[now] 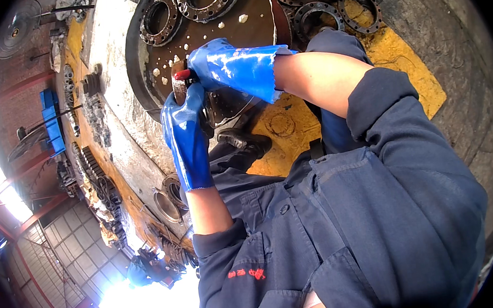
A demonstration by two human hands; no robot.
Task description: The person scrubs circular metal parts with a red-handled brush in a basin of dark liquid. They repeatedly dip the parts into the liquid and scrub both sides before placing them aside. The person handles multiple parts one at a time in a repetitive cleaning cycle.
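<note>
My left hand (185, 121), in a blue rubber glove, is closed on a brown metal ring (180, 93) held up over the basin, seen nearly edge-on. My right hand (215, 64), gloved the same way, meets it from the right with its fingers curled round a small tool with a red end (182, 75). The tool's working part is hidden by the glove and the ring. Below both hands stands a round basin (136, 75) of dark brown liquid with pale foam flecks. At its far side sit two greasy flange rings with bolt holes, one flange (160, 41) left of the other flange (204, 18).
Several dark flange rings (317, 8) lie right of the basin, partly on a yellow board (405, 61). Two smaller rings (167, 206) rest left of my left forearm. Rows of metal parts (95, 117) line the left side. My shoe (245, 141) is close to the basin.
</note>
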